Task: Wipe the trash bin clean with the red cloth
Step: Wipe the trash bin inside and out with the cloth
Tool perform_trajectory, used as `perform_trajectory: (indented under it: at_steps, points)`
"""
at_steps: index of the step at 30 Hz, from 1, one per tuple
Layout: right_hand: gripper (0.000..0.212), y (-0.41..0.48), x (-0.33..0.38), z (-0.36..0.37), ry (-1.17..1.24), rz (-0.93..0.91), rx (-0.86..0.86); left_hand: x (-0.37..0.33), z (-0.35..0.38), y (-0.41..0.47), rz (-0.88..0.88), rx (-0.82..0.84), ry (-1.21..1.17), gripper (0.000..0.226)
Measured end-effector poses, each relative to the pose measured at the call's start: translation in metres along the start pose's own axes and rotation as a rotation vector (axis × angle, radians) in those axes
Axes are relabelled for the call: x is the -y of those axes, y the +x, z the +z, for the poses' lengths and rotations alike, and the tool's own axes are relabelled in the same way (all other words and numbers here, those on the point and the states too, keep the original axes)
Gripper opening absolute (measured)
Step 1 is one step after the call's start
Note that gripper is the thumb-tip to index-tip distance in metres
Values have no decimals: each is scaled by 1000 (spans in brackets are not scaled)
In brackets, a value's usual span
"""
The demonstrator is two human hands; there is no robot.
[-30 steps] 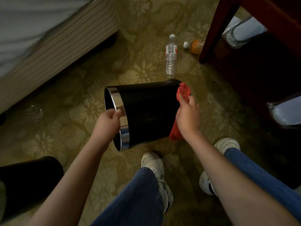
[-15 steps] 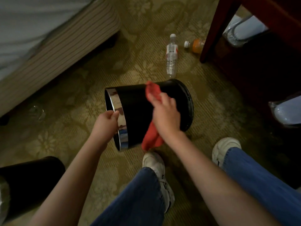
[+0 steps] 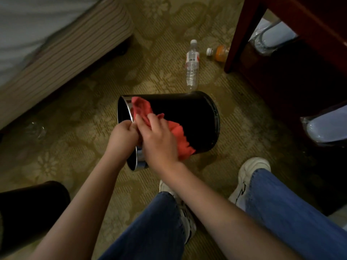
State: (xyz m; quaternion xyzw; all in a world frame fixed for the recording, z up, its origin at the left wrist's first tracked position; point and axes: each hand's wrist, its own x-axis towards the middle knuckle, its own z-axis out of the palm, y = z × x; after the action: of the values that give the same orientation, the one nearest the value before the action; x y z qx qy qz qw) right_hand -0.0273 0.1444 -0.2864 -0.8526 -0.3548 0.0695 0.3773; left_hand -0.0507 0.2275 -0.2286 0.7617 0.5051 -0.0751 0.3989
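Observation:
A black trash bin [image 3: 189,117] with a chrome rim is tipped on its side above the carpet, its open mouth facing left. My left hand [image 3: 123,136] grips the chrome rim at the mouth. My right hand [image 3: 158,141] presses the red cloth [image 3: 144,109] flat against the bin's side, right beside the rim and touching my left hand. The cloth trails down and right across the black wall. Part of the rim is hidden behind both hands.
A clear water bottle [image 3: 191,66] and an orange drink bottle [image 3: 218,52] lie on the patterned carpet beyond the bin. A dark wooden table leg [image 3: 238,40] stands at right, a striped bed base [image 3: 62,49] at left. A second black bin [image 3: 28,209] stands at lower left. My shoes and jeans are below.
My right hand has swept the red cloth leftward along the bin's side, from the base end to the chrome rim. My left hand stayed on the rim.

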Motion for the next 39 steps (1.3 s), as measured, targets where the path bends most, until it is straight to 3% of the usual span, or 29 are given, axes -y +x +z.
perform_trajectory:
  at_steps: [3,10,14,18,22,27,31,35,37,39]
  points:
    - [57,-4,-10,2,-68,-89,39,7,-3,1,-15,14,-11,27]
    - [58,-14,-124,-16,-194,347,26,9,-7,-3,-48,53,-44,24]
    - [61,-17,-128,-20,-208,498,44,-2,5,-2,31,35,-3,32]
    - [64,-30,-84,-13,-133,353,-44,-1,11,1,69,-27,50,32]
    - [47,-31,-23,0,-38,86,-117,-2,13,3,67,-80,81,33]
    - [40,-27,-38,-1,-33,-40,-146,-4,18,3,92,-97,77,31]
    - [39,-28,-92,-7,38,328,-221,-7,20,3,123,-108,48,28]
    - [41,-35,-134,-19,86,654,-178,-15,26,0,162,-79,72,33]
    - [43,-34,-119,-18,51,629,-172,-18,29,0,169,-87,74,33]
    - [45,-30,-87,-14,56,462,-173,-17,29,5,143,-115,70,32]
